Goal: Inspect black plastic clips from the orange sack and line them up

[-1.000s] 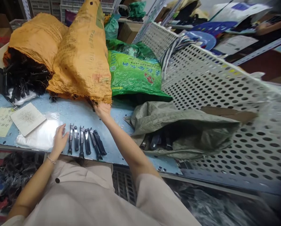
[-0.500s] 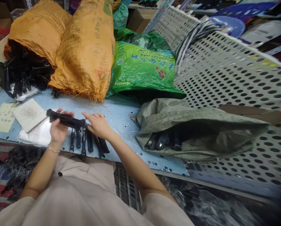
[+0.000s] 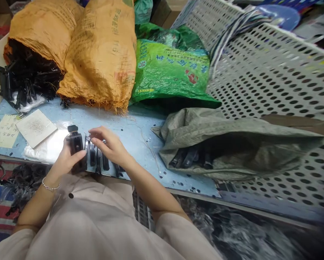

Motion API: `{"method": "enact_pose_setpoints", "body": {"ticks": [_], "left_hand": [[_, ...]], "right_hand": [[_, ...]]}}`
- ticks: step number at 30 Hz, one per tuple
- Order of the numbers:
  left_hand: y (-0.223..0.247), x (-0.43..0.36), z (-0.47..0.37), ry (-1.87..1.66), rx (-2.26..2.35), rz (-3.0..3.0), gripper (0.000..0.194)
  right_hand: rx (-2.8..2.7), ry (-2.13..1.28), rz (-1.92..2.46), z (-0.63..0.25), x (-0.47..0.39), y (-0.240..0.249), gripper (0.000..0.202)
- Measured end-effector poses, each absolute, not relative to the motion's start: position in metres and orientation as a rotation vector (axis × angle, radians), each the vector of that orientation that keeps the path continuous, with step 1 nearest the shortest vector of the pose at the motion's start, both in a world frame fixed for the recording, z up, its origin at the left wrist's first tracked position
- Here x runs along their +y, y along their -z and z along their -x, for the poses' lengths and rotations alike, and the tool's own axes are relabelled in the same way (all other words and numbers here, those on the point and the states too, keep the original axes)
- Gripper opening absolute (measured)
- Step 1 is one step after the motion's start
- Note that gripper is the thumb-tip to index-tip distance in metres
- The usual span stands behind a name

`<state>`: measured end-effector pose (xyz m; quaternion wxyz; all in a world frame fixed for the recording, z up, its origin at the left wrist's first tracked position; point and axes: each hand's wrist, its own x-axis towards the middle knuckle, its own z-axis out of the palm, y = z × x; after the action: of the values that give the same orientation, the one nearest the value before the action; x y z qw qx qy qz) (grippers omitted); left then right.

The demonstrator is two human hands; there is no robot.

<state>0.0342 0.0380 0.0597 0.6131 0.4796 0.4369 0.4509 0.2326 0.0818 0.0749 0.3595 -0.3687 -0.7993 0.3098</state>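
My left hand (image 3: 65,157) is closed around a long black plastic part (image 3: 76,146), its thumb across the front. The part is tilted nearly upright over the table's front edge. Just to the right, my right hand (image 3: 107,144) has its fingers bent and thumb near the fingertips, with a thin dark bit at the tips too small to name. Below it several slim black pieces (image 3: 98,160) lie side by side on the blue tabletop, partly hidden by the hand. A grey-green sack (image 3: 194,122) lies open to the right, black parts (image 3: 190,157) showing inside its mouth.
Two orange woven sacks (image 3: 102,57) stand at the back left, one spilling black parts (image 3: 32,79). A green bag (image 3: 173,72) lies beside them. White perforated panels (image 3: 259,79) border the right. A square white tile (image 3: 36,128) rests on clear plastic bags (image 3: 53,146).
My left hand has turned the black part from lying across to nearly upright and lowered it slightly. My right hand has come off the part's end and sits over the slim pieces.
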Motion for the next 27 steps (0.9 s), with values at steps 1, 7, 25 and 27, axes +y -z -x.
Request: {"method": "enact_pose_setpoints", "body": {"ticks": [1, 7, 25, 27], "left_hand": [[-0.056, 0.04, -0.034, -1.084, 1.067, -1.17, 0.061], [-0.045, 0.047, -0.028, -0.965, 0.976, -1.309, 0.075], [-0.028, 0.064, -0.049, -1.195, 1.274, -1.045, 0.06], [-0.029, 0.069, -0.045, -1.193, 1.269, -0.876, 0.063]], "right_hand": [[-2.051, -0.817, 0.998, -0.227, 0.079, -0.073, 0.039], [-2.001, -0.832, 1.102, -0.212, 0.077, -0.045, 0.05], [-2.221, -0.611, 1.18, -0.22, 0.064, -0.024, 0.049], [-2.38, -0.515, 1.079, -0.218, 0.05, -0.014, 0.048]]}}
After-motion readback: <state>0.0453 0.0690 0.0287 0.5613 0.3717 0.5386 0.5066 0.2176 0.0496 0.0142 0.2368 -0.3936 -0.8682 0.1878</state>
